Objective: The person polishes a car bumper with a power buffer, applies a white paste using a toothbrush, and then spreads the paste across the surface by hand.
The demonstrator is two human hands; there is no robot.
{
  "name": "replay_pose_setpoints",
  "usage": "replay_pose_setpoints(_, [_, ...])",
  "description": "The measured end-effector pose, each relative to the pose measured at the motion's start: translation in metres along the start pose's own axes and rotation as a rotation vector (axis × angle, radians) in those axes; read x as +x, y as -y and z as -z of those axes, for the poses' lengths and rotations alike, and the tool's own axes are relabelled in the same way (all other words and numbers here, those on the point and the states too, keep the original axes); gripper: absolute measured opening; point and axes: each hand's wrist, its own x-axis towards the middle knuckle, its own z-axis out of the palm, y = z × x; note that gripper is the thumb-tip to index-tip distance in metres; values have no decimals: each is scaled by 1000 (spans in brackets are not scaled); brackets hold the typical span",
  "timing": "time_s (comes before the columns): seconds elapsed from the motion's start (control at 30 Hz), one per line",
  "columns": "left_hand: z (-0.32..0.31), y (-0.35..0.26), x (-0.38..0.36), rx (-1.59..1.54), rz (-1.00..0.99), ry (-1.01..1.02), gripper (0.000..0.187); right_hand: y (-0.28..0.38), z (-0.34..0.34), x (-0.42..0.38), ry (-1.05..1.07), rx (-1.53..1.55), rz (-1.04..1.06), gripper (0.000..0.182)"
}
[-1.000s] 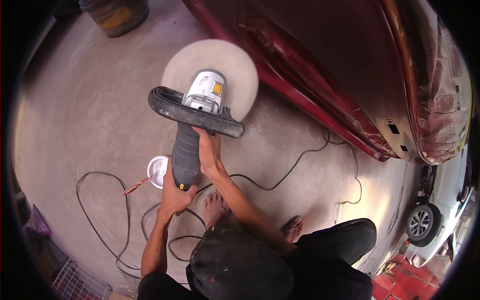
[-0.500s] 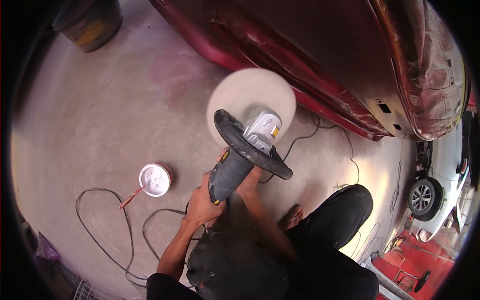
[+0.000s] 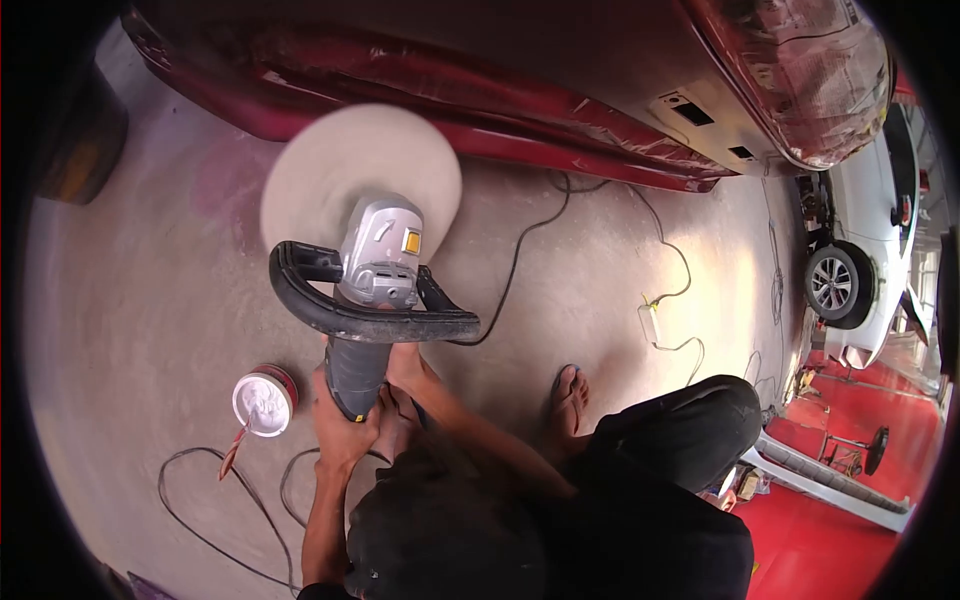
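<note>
A rotary polisher (image 3: 383, 240) with a grey metal head, dark body and black loop handle is held out in front of me. My left hand (image 3: 345, 425) is closed around the rear of its body. Closed beneath the body farther forward, my right hand (image 3: 402, 366) is partly hidden by the tool. The round off-white pad (image 3: 340, 150) looks blurred, as if spinning, and its far edge overlaps the lower edge of the red car panel (image 3: 480, 140). An open tub of white paste (image 3: 262, 408) stands on the floor left of my left hand, with a reddish-handled stick (image 3: 234, 455) in it.
Dark cables (image 3: 515, 260) loop over the concrete floor on both sides. A dark bucket (image 3: 85, 140) stands at the far left. Masking film and paper (image 3: 810, 70) cover part of the red car. A white car (image 3: 865, 230) is at the right. My feet (image 3: 570, 395) are close behind the tool.
The view has shifted and turned. The polisher now points more straight ahead and lies farther left in view, with its pad overlapping the red panel's edge. Both hands keep their hold.
</note>
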Motion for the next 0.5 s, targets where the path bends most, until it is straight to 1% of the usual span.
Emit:
replay_pose_setpoints(0.03, [-8,-3,2,54,-24,52,71,20,2,-8,35,71,-21,66])
replay_pose_setpoints(0.13, [-37,-15,8,140,18,168,75,75,0,-21,81,-15,143,78])
replay_pose_setpoints(0.2, [-51,-26,16,186,30,273,77,96,6,-25,32,-2,249,83])
replay_pose_setpoints(0.23, [-56,-30,21,210,34,324,78,101,15,-28,18,49,249,82])
replay_pose_setpoints(0.27, [-59,-30,25,207,17,334,78,109,13,-32,-38,88,251,83])
replay_pose_setpoints(0.33, [-62,-30,29,202,-17,357,78,113,20,-26,10,23,286,86])
replay_pose_setpoints(0.43, [-50,-33,26,140,36,326,74,104,5,-24,45,0,259,85])
replay_pose_setpoints(0.5, [-40,-25,17,108,-25,208,71,78,0,-22,-10,6,157,76])
